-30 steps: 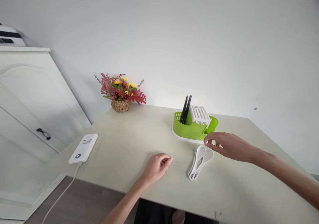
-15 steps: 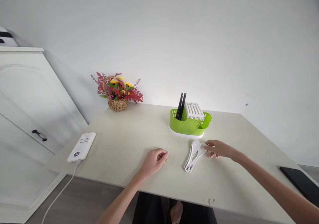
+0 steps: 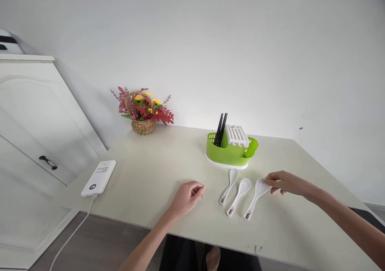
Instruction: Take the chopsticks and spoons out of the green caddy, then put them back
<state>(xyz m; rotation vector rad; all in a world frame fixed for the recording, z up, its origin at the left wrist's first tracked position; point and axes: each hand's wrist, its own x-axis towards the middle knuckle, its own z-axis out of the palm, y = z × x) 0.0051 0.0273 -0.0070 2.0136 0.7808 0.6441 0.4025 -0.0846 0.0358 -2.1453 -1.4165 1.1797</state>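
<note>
Three white spoons lie side by side on the pale table (image 3: 156, 162), bowls away from me: the left spoon (image 3: 230, 184), the middle spoon (image 3: 240, 192) and the right spoon (image 3: 255, 197). My right hand (image 3: 285, 183) pinches the bowl of the right spoon with its fingertips. My left hand (image 3: 188, 196) rests on the table left of the spoons, fingers loosely curled, holding nothing. Just behind the spoons stands a green cutlery holder (image 3: 228, 155) with black chopsticks (image 3: 220, 129) and a white slotted insert (image 3: 237, 135).
A wicker basket of red and yellow flowers (image 3: 143, 114) stands at the back left by the wall. A white power bank (image 3: 99, 178) with a cable (image 3: 72, 235) lies near the table's left edge. A white cabinet (image 3: 30, 122) stands left.
The spoons lay stacked together; now they lie spread apart in a row, the rightmost drawn to the right by my right hand. My left hand has stayed put.
</note>
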